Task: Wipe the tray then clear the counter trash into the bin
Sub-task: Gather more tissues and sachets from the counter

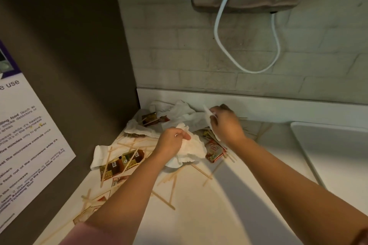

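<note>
Seemingly bunching litter for binning, the left hand [171,142] grips a crumpled napkin [194,152] and the right hand [226,124] pinches a paper scrap [208,114] above packets [129,160] strewn across the worktop's [199,225] far-left corner, the tray [338,155] lying right.

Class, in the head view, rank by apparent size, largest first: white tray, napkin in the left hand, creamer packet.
Largest to smallest:
white tray, partly out of frame
napkin gripped by left hand
creamer packet
</note>
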A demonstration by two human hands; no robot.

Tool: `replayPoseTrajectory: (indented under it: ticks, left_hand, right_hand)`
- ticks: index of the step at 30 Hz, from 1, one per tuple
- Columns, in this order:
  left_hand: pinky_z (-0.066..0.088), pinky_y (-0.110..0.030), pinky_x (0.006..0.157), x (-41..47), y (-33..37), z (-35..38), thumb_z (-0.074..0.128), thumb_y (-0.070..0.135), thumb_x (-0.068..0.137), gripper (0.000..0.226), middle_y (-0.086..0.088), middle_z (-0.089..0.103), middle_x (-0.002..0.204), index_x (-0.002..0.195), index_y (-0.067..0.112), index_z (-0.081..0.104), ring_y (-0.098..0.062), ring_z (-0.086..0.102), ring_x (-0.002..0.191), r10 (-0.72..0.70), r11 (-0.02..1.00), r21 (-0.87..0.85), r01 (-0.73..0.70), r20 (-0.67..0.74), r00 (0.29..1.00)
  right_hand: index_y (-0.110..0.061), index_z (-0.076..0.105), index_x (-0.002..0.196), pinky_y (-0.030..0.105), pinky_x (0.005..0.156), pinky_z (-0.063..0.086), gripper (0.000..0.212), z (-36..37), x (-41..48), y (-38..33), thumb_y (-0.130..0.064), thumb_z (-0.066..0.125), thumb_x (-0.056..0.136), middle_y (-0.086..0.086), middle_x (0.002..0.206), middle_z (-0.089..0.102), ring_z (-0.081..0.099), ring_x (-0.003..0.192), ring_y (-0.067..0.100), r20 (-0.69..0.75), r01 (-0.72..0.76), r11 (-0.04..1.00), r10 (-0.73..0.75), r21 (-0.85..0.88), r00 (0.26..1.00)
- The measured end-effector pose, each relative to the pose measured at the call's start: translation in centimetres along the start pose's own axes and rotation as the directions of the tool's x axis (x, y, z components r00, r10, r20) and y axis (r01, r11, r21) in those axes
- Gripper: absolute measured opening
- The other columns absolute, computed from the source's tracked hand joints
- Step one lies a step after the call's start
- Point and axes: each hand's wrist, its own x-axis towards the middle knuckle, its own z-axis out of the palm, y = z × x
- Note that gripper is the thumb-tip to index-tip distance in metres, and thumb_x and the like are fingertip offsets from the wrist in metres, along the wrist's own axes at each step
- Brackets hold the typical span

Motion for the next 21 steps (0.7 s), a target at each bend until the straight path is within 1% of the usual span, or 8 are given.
replayPoseTrajectory:
  ticks: [2,4,7,9,12,16,19,21]
  left_hand:
    - [0.039,-0.024,0.083,0.0,0.5,0.4,0.041,0.005,0.093,0.029,-0.008,0.061,0.12,0.09,0.007,0.07,-0.021,0.053,0.109,-0.058,0.987,-0.151,0.063,0.038,0.998]
    - [0.045,-0.03,0.08,0.1,1.2,0.7,0.048,0.028,0.092,0.03,-0.011,0.063,0.109,0.098,0.006,0.067,-0.022,0.056,0.099,-0.133,0.93,-0.332,0.157,0.095,0.987]
    - [0.039,-0.038,0.105,0.5,1.4,1.0,0.05,0.073,0.074,0.08,-0.01,0.058,0.127,0.129,0.015,0.053,-0.024,0.054,0.117,-0.217,0.847,-0.455,0.276,0.178,0.96]
    - [0.044,-0.036,0.099,0.4,1.4,1.2,0.05,0.054,0.088,0.062,-0.01,0.061,0.121,0.13,0.007,0.052,-0.025,0.058,0.112,-0.204,0.862,-0.444,0.243,0.135,0.97]
    - [0.048,-0.034,0.068,0.7,0.5,1.2,0.049,0.02,0.096,0.026,-0.014,0.064,0.085,0.105,-0.002,0.06,-0.028,0.062,0.078,-0.23,0.882,-0.425,0.206,-0.005,0.973]
    - [0.047,-0.035,0.073,1.1,-0.4,0.3,0.051,0.018,0.095,0.016,-0.016,0.062,0.097,0.102,0.005,0.058,-0.031,0.06,0.088,-0.277,0.889,-0.405,0.215,-0.103,0.955]
    - [0.049,-0.038,0.078,1.3,-0.6,-0.7,0.051,0.021,0.096,0.015,-0.015,0.059,0.1,0.1,0.008,0.055,-0.031,0.059,0.091,-0.288,0.896,-0.39,0.21,-0.152,0.946]
    - [0.047,-0.035,0.076,1.5,-0.7,-1.2,0.051,0.022,0.096,0.016,-0.013,0.058,0.098,0.099,0.008,0.056,-0.03,0.057,0.09,-0.284,0.906,-0.372,0.202,-0.177,0.942]
  right_hand:
    - [-0.005,0.061,0.115,0.027,0.079,0.044,0.026,0.5,-0.8,-1.3,-0.012,0.045,0.095,0.012,0.113,0.055,0.06,0.093,0.028,0.016,0.098,0.994,-0.099,0.037,0.995]
    - [-0.004,0.065,0.11,0.023,0.075,0.039,0.023,1.2,-1.5,-2.1,-0.011,0.05,0.093,0.012,0.111,0.057,0.06,0.096,0.028,0.095,0.177,0.98,-0.186,0.095,0.978]
    - [-0.004,0.067,0.109,0.028,0.084,0.043,0.024,2.2,-1.8,-2.2,-0.012,0.052,0.093,0.014,0.113,0.057,0.058,0.101,0.028,0.211,0.243,0.956,-0.274,0.162,0.938]
    - [-0.004,0.068,0.109,0.028,0.09,0.042,0.024,2.4,-1.9,-2.0,-0.013,0.051,0.094,0.013,0.114,0.056,0.056,0.104,0.026,0.268,0.264,0.941,-0.315,0.209,0.911]
    - [-0.004,0.069,0.107,0.026,0.088,0.043,0.023,2.2,-1.9,-1.7,-0.014,0.053,0.095,0.012,0.109,0.057,0.057,0.099,0.023,0.326,0.262,0.911,-0.365,0.319,0.872]
    - [-0.006,0.07,0.107,0.01,0.079,0.044,0.021,1.1,-0.9,-0.1,-0.011,0.055,0.093,0.002,0.104,0.063,0.057,0.092,0.01,0.233,0.044,0.898,-0.161,0.438,0.959]
    - [-0.009,0.068,0.105,0.021,0.077,0.042,0.021,1.7,0.5,2.6,-0.012,0.052,0.092,0.002,0.098,0.058,0.056,0.092,0.017,0.165,-0.157,0.962,0.121,0.223,0.979]
    - [-0.013,0.064,0.104,0.024,0.07,0.043,0.021,2.9,0.8,4.2,-0.027,0.057,0.088,0.004,0.099,0.062,0.057,0.09,0.021,0.256,-0.238,0.97,0.217,0.056,0.942]
